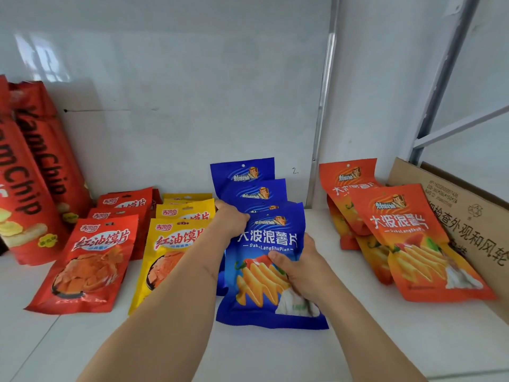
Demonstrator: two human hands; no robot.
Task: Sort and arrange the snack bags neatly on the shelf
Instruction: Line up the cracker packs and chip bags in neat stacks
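Both hands on the front blue bag [271, 274], mid-shelf [358, 348], leaning back on 3 more blue bags [242, 169] lined up behind it toward the wall. Left hand [230, 220] grips its top left corner w/ fingers curled over the edge; right hand [298, 267] holds the right side, thumb pressed on the front. Left of it, just beside: yellow bags [176, 241] in a row, then red bags [91, 260], then tall red YamChip packs [41, 166] leaning at the far left. Right: orange bags [413, 244] overlapping, resting against a cardboard box [468, 216]. Left forearm crosses over the front yellow bag.
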